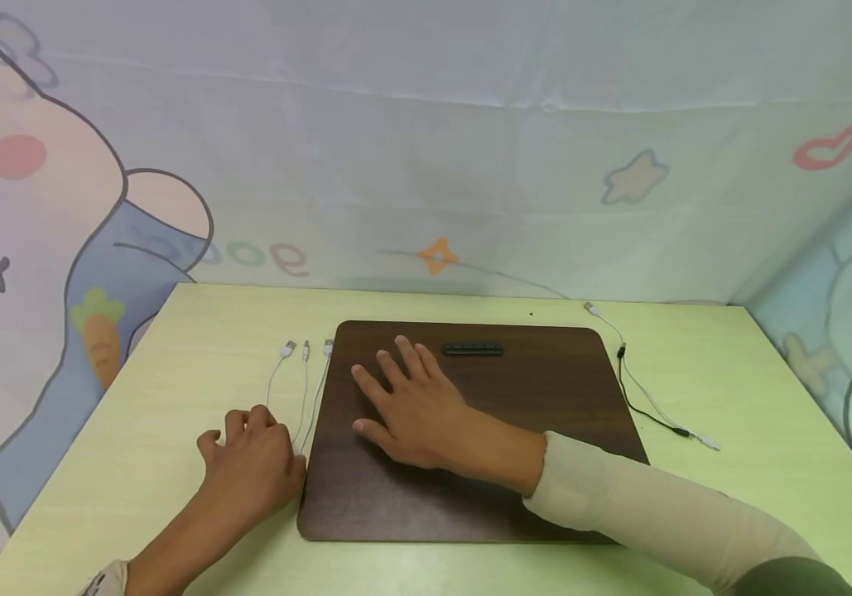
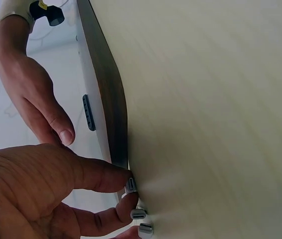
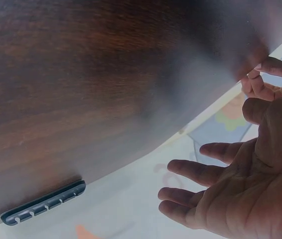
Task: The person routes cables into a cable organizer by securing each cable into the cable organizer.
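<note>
Pinching cable plug point(image 2: 131, 185), curled left hand point(image 1: 255, 459)

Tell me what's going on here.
A person's left hand pinches one white cable by its end beside the left edge of a dark board, with two more cable ends alongside. The right hand is spread over the board, near a dark slotted strip on it. A black cable and another white cable lie right of the board.

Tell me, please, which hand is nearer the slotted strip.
Right: the right hand is near the strip, over the board; the left hand is farther, beside the board.
</note>
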Tool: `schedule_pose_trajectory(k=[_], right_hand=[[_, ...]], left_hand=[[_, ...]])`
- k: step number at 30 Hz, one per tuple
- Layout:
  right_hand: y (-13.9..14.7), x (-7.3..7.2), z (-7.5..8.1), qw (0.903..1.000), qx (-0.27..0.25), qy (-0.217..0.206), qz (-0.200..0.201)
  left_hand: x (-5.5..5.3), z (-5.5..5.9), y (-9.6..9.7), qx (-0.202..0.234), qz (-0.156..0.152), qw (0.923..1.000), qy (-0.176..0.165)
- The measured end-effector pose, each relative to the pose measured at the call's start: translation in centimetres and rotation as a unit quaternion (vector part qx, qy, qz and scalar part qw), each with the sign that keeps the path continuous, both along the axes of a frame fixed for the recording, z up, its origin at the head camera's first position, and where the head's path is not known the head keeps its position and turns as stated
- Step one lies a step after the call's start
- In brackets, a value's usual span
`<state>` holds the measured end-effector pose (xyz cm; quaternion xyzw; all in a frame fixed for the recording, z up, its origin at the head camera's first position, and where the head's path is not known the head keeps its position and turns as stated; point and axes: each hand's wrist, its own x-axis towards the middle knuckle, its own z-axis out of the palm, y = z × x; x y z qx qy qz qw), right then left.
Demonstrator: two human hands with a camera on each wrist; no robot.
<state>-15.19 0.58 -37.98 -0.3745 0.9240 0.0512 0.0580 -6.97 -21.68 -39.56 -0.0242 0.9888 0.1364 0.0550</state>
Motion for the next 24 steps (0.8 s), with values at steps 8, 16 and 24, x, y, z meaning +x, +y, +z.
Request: schedule_pose_trajectory(k=[8,16,24], right_hand=[[-0.1,-0.2,0.1,0.9998,0.005,0.02,0.007],[-0.7,-0.7,0.1,0.999,0.024,0.038,0.003],[-1.1,-1.5,-0.2,0.9986,0.035,0.038,-0.004]], left_hand=[[0.0,0.1,0.2,0.004,0.006,1.0,-0.006],[0.1,-0.1,-0.1,0.002,0.007,0.9999,-0.007],[0.0,-0.3,0.1,0.004,0.003,1.0,0.005]])
